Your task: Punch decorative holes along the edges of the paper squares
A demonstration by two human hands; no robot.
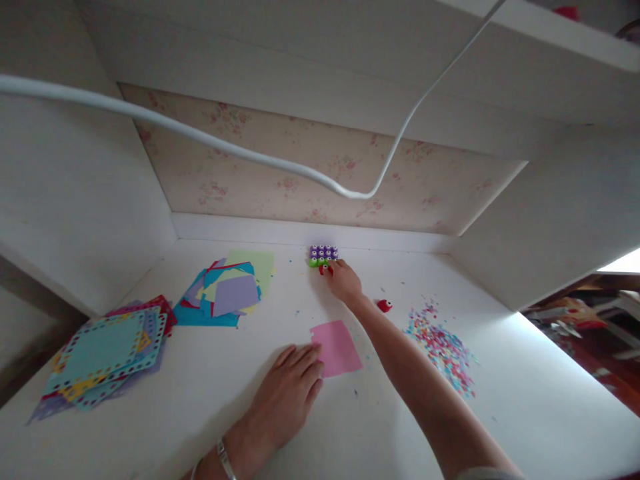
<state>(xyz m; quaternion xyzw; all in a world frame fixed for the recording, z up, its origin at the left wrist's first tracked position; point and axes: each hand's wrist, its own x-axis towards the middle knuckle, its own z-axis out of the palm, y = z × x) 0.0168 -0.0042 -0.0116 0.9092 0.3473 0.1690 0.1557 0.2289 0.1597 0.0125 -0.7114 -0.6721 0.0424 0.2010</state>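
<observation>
My right hand (344, 280) reaches to the back of the white tabletop, its fingers closed around a red craft punch (325, 269). That punch is right in front of a block of purple craft punches (324, 252) and green craft punches (314, 263), set in rows and partly hidden by my fingers. My left hand (290, 393) lies flat, fingers stretched out, with its fingertips on the left edge of a pink paper square (339, 348). Small notches show at the pink square's upper left corner. Another red craft punch (385, 305) sits alone to the right of my right wrist.
Loose coloured paper sheets (235, 295) lie in a pile at back left. Nearer on the left is a stack of hole-edged paper squares (103, 347). Confetti dots (443, 347) are scattered at right. A white cable (300, 167) hangs across the upper view.
</observation>
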